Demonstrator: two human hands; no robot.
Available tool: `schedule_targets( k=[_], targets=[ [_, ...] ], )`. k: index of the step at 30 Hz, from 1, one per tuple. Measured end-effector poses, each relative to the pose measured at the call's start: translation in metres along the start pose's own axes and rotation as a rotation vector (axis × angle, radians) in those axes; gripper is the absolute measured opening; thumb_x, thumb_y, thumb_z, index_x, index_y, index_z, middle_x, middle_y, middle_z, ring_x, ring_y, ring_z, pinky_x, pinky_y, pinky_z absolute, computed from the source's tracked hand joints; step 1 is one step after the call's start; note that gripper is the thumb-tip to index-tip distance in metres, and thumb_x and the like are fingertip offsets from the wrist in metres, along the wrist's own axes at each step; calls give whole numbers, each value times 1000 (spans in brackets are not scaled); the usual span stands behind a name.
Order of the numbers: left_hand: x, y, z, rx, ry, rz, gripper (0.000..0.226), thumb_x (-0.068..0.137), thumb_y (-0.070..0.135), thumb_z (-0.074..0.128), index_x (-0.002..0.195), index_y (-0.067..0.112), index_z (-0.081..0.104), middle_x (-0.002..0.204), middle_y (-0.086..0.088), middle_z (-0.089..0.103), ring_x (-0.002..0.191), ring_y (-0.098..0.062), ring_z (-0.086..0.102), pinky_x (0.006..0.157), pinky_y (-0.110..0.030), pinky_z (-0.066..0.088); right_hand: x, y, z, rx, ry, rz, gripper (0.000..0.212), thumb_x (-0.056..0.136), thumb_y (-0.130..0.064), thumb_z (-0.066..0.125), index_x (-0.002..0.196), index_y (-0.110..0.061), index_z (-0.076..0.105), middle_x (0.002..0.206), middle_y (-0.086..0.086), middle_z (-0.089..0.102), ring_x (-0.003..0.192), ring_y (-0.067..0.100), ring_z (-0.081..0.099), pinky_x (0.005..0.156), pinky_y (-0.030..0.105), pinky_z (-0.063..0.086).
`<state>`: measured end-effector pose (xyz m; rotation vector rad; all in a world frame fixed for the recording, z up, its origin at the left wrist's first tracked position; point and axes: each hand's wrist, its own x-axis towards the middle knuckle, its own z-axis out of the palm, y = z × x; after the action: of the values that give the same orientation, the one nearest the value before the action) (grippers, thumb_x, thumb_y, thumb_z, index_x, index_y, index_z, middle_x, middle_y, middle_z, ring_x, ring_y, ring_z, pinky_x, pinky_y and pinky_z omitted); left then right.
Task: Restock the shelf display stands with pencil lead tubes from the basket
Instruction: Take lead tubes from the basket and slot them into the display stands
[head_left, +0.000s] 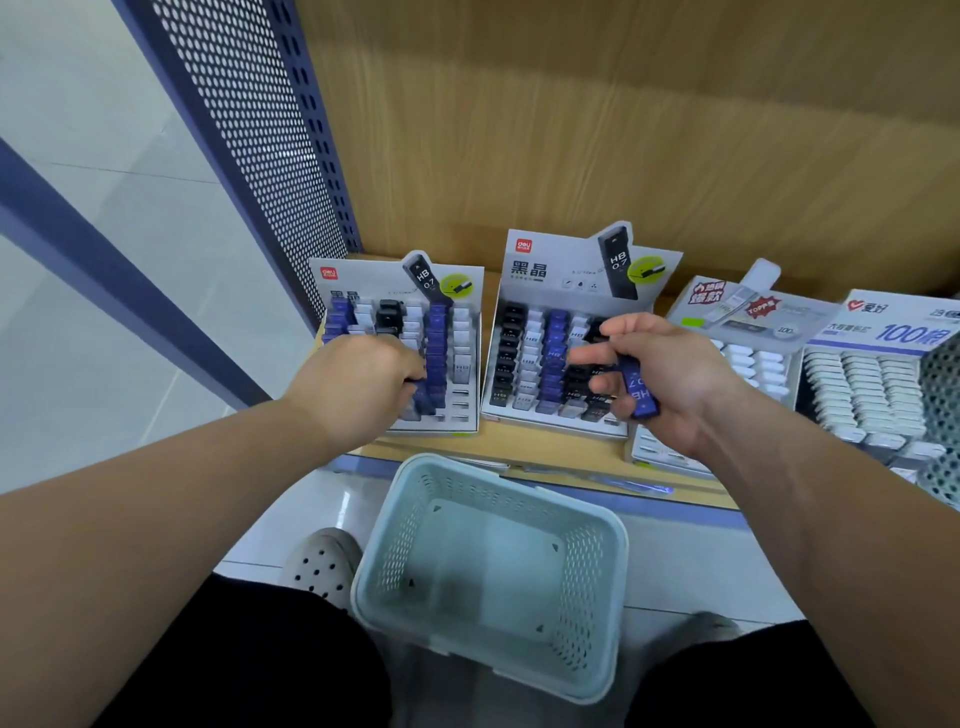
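A: Entry one. How do we log the right hand (662, 371)?

B: We record its fingers (605, 385) curled round a dark-blue plastic pencil lead tube (641, 392) printed "HB 0.7". The tube lies across the palm. The hand hangs over the front right corner of the right white cardboard display stand (566, 270).

A: And the left hand (363, 376)?

B: Its fingers are bent under, knuckles toward us, and its tips sit at the blue column of the left white cardboard display stand (363, 283). The tips are hidden and blurred, so we cannot tell whether they pinch a tube or only press on the row.

A: Containers next.

B: We see both stands holding columns of blue, black and white tubes standing upright in stepped rows. They stand side by side on the light wooden shelf (462, 453). The pale green perforated plastic basket (397, 501) sits on the floor below the shelf edge, between our knees. We see its pale floor and perforated walls.
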<state>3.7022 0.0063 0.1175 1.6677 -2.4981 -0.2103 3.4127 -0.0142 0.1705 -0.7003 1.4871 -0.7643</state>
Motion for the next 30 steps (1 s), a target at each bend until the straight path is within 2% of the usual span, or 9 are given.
schedule_targets(
  k=[3,6,11,15,20,24,30],
  targets=[
    [0,5,0,9,-18,-8,9,85,15,64,82,16,72,82,-3,66,76,-29,62,61,-39,52,-2,-1,-1,5,44,39,10,105,-13,45,107,-13,55,90,20,77,46,18,50,37,21,29],
    [2,11,0,-4,-16,-8,12,85,16,63,85,13,74,85,-3,69,79,-28,63,63,-41,53,-4,0,-2,8,91,78,13,100,-12,42,105,-9,53,87,26,75,43,18,47,37,22,28],
    [6,15,1,-16,-11,-34,13,85,17,61,83,12,72,82,-4,69,79,-28,62,64,-41,52,-6,1,-6,17,101,78,15,101,-14,40,103,-8,54,75,22,72,44,19,47,37,22,29],
    [6,18,1,-54,-2,-34,12,85,15,63,84,10,74,82,-6,71,80,-29,63,66,-41,53,-5,2,-9,22,96,80,15,99,-10,39,103,-9,53,78,21,71,47,19,47,38,23,30],
    [6,19,1,-102,17,-34,9,85,13,67,83,10,75,79,-6,71,77,-29,64,66,-40,53,-3,1,-8,16,111,65,13,95,-3,34,99,-10,44,78,23,72,47,19,46,38,23,31],
    [5,19,1,-91,42,-1,8,84,12,68,85,10,76,81,-7,72,76,-30,65,64,-39,54,0,1,-8,-7,116,69,20,93,-1,33,110,-7,42,87,27,74,49,20,45,39,24,30],
    [6,19,4,-97,34,-7,9,85,13,67,85,10,75,82,-7,72,78,-31,66,66,-41,55,4,2,-11,6,122,30,9,95,-2,41,100,-8,46,80,22,72,48,18,45,38,23,30]
  ],
)
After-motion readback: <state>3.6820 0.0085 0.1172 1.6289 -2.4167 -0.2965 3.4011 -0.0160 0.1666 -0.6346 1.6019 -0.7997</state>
